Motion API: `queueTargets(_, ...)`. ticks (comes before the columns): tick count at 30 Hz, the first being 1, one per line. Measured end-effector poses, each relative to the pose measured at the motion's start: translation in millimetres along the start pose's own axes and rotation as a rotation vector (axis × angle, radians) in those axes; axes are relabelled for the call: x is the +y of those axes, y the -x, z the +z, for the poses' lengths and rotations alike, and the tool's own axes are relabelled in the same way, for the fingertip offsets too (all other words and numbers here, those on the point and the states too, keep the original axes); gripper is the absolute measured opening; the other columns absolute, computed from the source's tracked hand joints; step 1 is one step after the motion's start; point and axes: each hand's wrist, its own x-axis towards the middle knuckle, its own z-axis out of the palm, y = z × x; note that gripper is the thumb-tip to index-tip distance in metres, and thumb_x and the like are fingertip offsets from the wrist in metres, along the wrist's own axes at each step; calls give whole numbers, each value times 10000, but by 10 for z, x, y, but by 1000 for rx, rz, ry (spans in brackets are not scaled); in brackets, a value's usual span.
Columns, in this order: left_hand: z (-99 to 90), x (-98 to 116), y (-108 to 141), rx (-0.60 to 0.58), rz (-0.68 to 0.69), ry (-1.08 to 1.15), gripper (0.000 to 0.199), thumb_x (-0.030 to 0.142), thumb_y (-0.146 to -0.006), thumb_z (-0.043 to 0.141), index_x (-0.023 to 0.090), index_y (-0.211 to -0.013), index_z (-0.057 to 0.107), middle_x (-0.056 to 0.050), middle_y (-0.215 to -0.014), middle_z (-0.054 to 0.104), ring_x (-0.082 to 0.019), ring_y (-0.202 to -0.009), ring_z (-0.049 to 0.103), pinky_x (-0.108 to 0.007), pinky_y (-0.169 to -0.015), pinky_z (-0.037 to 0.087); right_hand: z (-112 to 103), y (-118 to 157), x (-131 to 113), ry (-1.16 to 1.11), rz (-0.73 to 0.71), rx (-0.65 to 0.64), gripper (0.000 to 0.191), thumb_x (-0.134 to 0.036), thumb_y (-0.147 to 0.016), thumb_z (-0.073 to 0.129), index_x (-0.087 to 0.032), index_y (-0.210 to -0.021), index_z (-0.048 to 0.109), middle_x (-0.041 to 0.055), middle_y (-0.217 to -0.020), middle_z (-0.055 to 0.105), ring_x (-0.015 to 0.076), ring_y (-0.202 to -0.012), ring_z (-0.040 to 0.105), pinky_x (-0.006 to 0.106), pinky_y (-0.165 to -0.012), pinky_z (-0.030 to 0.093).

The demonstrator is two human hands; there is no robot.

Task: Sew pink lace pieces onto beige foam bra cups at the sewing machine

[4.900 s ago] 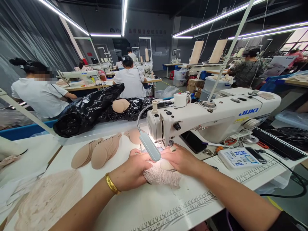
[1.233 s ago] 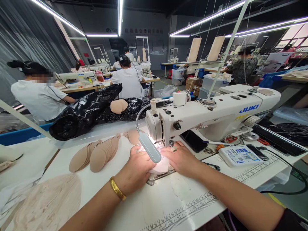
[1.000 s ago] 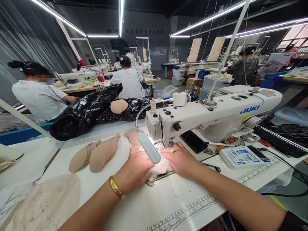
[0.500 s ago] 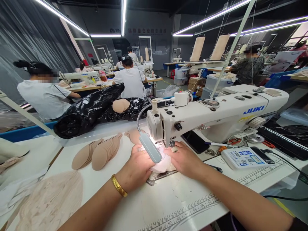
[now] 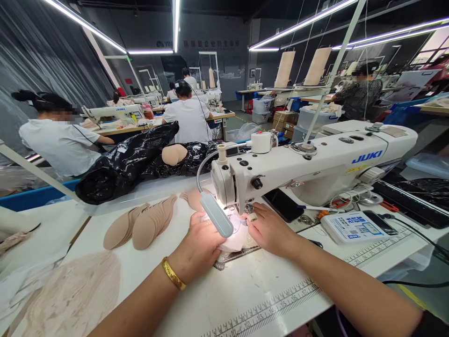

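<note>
Under the needle end of the white sewing machine point(image 5: 280, 171) lies a white, rounded fabric piece point(image 5: 235, 242), brightly lit. My left hand point(image 5: 201, 241) is closed on its left side, a gold bangle on the wrist. The grey head of a gooseneck lamp point(image 5: 216, 216) hides some of those fingertips and part of the fabric. On the right side, beside the presser foot area, my right hand point(image 5: 269, 230) grips the fabric's edge with bent fingers. A ring-like band point(image 5: 252, 217) sits on one finger. The needle itself cannot be made out.
Left of the machine lie fanned stacks of beige oval pads point(image 5: 149, 227) and a pile of beige lace fabric point(image 5: 75, 290). A phone point(image 5: 283, 205) and a white box point(image 5: 354, 228) are on the right. Black plastic bags point(image 5: 126, 161) lie behind; several people sit at machines beyond.
My right hand's fingers have drawn slightly back and bent more at the fabric's right edge. The left hand stays nearly in place. The whole view has shifted a little.
</note>
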Motion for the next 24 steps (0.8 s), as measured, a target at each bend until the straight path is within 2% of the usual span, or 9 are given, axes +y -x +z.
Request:
queueTargets(4,-10,20,-3,-10,5,9,324,-30,-729,539,234,-879,654,-32,-1108,750,-290,-1057,646,-549,-996,300,11,12,-3,27,-17,48,210,-84,-922,443,-166,-839,618,115,-885,647,273,-907,543,408,-860,467)
queueTargets(10,-8,-13,-23,-30,-13,-41,295,-9,-749,527,234,-877,635,-26,-1058,739,-293,-1066,638,-554,-1012,302,-5,12,-28,22,-30,73,204,-65,-905,454,-187,-800,580,92,-861,621,251,-852,517,378,-809,447)
queueTargets(12,1,-22,-23,-37,-21,-50,314,-7,-756,516,243,-904,635,-23,-1000,736,-295,-1061,630,-560,-1014,299,-27,16,-31,22,-53,40,208,-50,-886,459,-193,-789,576,79,-831,608,246,-846,503,370,-805,434)
queueTargets(15,29,40,18,-31,-40,-46,296,16,-780,502,239,-931,627,-43,-1012,726,-283,-1023,616,-563,-1013,289,-80,30,-34,-9,-138,-76,216,-38,-853,469,-205,-822,601,39,-758,573,227,-800,472,345,-774,405)
queueTargets(19,74,232,118,-60,-26,-74,240,73,-877,462,225,-918,644,-42,-936,682,-220,-806,574,-513,-914,323,-150,45,-45,-54,-269,-207,213,-44,-836,483,-213,-753,583,2,-747,556,184,-722,421,314,-739,359)
queueTargets(21,81,299,144,-61,-19,-82,271,82,-912,433,231,-941,658,-29,-910,668,-194,-738,542,-498,-887,321,-165,45,-52,-60,-285,-233,207,-52,-842,493,-206,-734,579,-5,-748,543,174,-711,408,305,-723,344)
queueTargets(24,69,304,131,-46,-7,-73,270,102,-943,431,234,-970,665,-22,-925,673,-195,-762,551,-515,-923,308,-160,42,-58,-69,-261,-244,209,-42,-837,499,-202,-793,626,-5,-759,549,173,-721,420,306,-736,348)
